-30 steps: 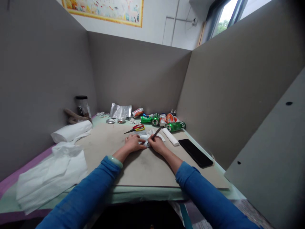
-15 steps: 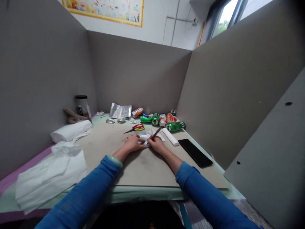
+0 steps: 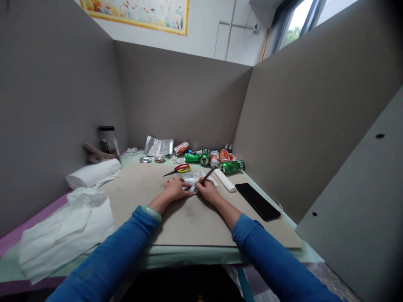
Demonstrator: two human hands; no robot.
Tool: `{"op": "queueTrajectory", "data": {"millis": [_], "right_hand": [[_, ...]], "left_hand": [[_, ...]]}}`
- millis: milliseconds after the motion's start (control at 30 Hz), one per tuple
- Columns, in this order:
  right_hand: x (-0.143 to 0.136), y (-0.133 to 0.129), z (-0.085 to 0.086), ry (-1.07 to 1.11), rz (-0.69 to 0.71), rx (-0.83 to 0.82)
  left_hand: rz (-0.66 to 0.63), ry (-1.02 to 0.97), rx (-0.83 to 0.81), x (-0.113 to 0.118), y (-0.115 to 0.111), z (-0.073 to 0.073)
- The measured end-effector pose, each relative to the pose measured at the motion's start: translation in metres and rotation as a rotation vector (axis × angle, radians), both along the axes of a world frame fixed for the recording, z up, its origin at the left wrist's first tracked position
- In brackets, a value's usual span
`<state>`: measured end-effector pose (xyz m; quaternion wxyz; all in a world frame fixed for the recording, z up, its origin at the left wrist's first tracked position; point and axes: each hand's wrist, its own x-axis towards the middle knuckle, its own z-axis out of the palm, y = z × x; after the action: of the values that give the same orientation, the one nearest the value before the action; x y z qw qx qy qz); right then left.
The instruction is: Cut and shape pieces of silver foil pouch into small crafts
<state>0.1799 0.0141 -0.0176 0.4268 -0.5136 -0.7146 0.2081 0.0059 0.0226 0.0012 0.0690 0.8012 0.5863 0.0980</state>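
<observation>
My right hand (image 3: 206, 189) is closed round a dark pen-like tool (image 3: 208, 175), its upper end slanting up to the right. Beside it my left hand (image 3: 175, 188) lies with its fingers spread over the edge of a small silvery sheet (image 3: 190, 182). Some white tissue (image 3: 199, 175) sits just behind the sheet. The tool's lower tip is hidden by my right hand. Scissors with red and yellow handles (image 3: 182, 168) rest behind my left hand.
A white bar (image 3: 225, 180) and a black phone-like slab (image 3: 257, 201) lie right on the beige board (image 3: 192, 226). Several crushed cans (image 3: 232, 166) and a foil sheet (image 3: 159, 147) stand behind. White paper (image 3: 67, 230), a roll (image 3: 93, 173) and a jar (image 3: 108, 140) are left.
</observation>
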Motion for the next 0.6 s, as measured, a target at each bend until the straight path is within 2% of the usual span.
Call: {"op": "queueTrajectory", "data": {"millis": [600], "right_hand": [[-0.0039,-0.0047,0.0069,-0.14,-0.031,-0.022]], "left_hand": [[-0.035,-0.006,-0.004,-0.0036,0.0001,-0.0021]]}}
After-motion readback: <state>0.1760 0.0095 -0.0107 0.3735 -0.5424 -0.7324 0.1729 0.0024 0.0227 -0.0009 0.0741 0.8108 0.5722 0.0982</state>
